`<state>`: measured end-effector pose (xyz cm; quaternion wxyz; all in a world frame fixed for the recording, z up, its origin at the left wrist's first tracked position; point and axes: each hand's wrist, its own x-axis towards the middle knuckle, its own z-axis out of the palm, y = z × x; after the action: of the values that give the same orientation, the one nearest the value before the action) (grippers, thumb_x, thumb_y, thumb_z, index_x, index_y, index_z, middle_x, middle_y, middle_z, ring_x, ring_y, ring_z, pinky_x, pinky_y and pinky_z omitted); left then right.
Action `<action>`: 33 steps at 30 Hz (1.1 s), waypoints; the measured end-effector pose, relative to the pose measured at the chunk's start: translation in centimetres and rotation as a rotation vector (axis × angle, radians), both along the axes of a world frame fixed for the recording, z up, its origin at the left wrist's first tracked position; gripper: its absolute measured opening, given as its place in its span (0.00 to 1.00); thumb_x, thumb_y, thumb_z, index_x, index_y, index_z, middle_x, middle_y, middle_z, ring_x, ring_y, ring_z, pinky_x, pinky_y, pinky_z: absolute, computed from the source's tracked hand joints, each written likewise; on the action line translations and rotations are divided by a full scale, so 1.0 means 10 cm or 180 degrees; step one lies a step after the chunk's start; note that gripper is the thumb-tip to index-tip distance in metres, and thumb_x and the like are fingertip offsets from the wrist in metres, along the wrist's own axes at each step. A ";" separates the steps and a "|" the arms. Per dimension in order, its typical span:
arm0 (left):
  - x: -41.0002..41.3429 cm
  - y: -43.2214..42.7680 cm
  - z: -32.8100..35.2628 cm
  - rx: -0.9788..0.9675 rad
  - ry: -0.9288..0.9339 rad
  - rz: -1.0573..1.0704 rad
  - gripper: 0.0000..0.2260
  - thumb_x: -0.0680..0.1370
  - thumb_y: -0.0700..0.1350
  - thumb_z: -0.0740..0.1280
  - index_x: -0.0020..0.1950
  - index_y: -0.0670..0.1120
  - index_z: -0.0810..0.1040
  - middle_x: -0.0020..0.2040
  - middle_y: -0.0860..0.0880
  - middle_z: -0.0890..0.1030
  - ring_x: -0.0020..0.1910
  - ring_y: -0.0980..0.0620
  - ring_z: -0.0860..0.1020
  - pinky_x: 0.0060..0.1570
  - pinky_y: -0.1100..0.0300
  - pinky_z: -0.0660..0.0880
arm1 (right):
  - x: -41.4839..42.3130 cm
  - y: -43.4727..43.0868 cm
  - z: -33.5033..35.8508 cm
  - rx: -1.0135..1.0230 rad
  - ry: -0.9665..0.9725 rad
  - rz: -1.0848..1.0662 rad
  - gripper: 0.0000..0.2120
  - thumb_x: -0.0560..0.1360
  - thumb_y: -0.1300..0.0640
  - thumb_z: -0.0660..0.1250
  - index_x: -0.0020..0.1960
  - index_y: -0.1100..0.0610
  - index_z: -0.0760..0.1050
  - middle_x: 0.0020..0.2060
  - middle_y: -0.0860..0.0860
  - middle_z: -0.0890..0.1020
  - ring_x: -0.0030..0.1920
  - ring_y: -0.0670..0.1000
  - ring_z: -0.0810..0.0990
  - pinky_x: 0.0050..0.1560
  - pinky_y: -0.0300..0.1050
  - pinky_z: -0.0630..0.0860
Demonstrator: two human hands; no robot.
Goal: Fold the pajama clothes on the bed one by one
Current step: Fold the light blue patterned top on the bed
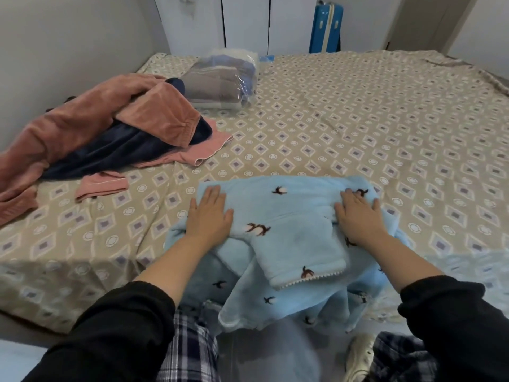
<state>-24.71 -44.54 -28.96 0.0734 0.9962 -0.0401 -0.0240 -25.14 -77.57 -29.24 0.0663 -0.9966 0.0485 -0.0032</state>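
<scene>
while both hands lie flat on it, the light blue pajama (275,205) sits at the near edge of the bed (358,119), and part of it hangs down over that edge. the left hand (210,213) presses on the left side of the cloth, fingers straight and a little spread, holding nothing. the right hand (358,213) presses on the right side the same way. a folded part with white trim (300,252) lies between the hands. a heap of pink and dark blue clothes (96,133) lies by the left edge. a clear bag of folded clothes (220,81) sits near the far left corner.
</scene>
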 end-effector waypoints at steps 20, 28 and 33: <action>0.86 -0.10 0.81 0.0492 0.1242 -0.0776 0.18 0.66 0.53 0.78 0.48 0.47 0.78 0.45 0.49 0.80 0.43 0.48 0.79 0.47 0.54 0.77 | 0.84 0.39 0.73 -0.0311 0.1372 0.0666 0.19 0.65 0.53 0.73 0.55 0.55 0.74 0.44 0.49 0.77 0.48 0.54 0.77 0.48 0.48 0.73; 0.04 -0.05 1.56 0.0262 0.0509 -0.0917 0.12 0.69 0.47 0.75 0.48 0.48 0.75 0.42 0.51 0.77 0.41 0.50 0.75 0.38 0.59 0.69 | -0.05 0.38 1.61 -0.0281 0.0620 0.0725 0.08 0.65 0.59 0.72 0.41 0.53 0.74 0.39 0.51 0.78 0.41 0.53 0.76 0.40 0.43 0.70; -0.59 -0.06 1.93 0.0238 0.0166 -0.0897 0.08 0.70 0.43 0.73 0.43 0.48 0.75 0.41 0.50 0.77 0.39 0.50 0.74 0.39 0.58 0.70 | -0.66 0.43 1.97 -0.0420 0.0302 0.0736 0.09 0.67 0.60 0.70 0.47 0.57 0.77 0.42 0.53 0.78 0.42 0.54 0.76 0.41 0.45 0.71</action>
<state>-30.65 -45.12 -9.64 0.0332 0.9818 -0.1768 -0.0614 -31.74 -73.26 -9.54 -0.0018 -0.9968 -0.0639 0.0485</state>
